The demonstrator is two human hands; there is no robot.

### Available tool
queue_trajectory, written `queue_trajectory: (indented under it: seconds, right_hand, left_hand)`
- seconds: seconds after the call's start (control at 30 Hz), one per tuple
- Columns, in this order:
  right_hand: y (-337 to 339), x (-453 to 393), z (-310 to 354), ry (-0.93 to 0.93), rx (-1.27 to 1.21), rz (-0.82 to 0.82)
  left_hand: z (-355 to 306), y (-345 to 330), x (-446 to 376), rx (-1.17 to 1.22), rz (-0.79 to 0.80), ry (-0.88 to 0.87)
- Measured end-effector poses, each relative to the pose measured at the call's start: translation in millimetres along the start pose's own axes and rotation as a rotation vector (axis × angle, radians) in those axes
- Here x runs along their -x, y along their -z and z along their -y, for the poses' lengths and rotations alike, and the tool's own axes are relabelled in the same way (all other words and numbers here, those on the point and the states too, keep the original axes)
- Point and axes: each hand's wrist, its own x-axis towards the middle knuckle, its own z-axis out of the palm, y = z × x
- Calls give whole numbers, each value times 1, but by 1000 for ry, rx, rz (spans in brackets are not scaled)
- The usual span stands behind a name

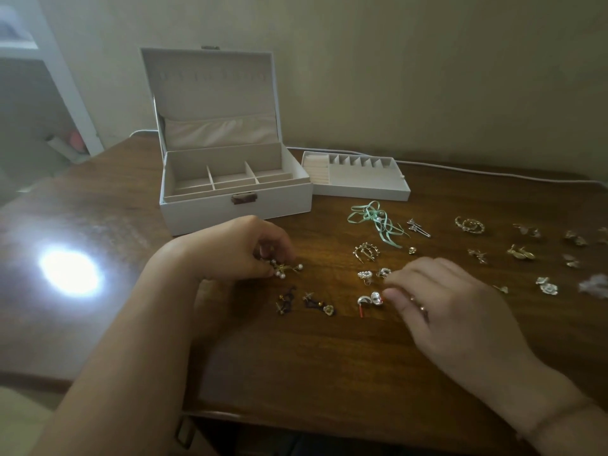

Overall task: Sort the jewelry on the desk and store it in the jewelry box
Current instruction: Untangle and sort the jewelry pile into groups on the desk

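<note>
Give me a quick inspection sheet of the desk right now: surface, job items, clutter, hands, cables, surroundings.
Surface: brown wooden desk, with a bright glare spot at the left.
Job's things: white jewelry box with its lid up and its compartments looking empty; its removable tray sits beside it on the desk. Earrings lie in small groups across the desk, among them a green ribbon piece and a pearl cluster.
Clutter: nothing seen.
Hands: left hand pinches the pearl cluster; right hand is over the desk, fingers relaxed, by small pearl earrings.
Cables: white cable runs along the back edge.
Surroundings: plain wall, white shelf at the left.
</note>
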Motion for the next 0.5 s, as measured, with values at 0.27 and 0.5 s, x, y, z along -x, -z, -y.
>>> queue_trajectory:
  seconds: [0.27, 0.5]
  right_hand:
    - [-29, -30, 45, 172, 30, 218]
    - [-27, -58, 58, 1, -345, 194]
  left_hand:
    - [8, 0, -1, -6, -38, 11]
    - [15, 4, 2, 57, -132, 64]
